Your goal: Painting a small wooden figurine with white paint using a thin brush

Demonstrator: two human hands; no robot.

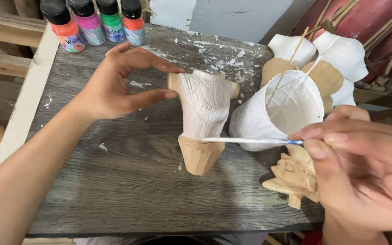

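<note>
My left hand (114,84) grips a carved wooden torso figure (203,118) by its shoulder stub, thumb and fingers on the left side. The figure's upper body is coated white; its tapered base is bare wood and rests on the grey plank table (114,181). My right hand (359,168) pinches a thin brush (250,141) with a white-coated shaft. The brush tip touches the figure at the line where white meets bare wood.
A white paint-smeared cup (255,122) with sticks stands right of the figure. Beneath my right hand lies a carved wooden piece (291,177). Several similar torsos (341,59) sit at the back right. Paint bottles (91,20) line the back left edge.
</note>
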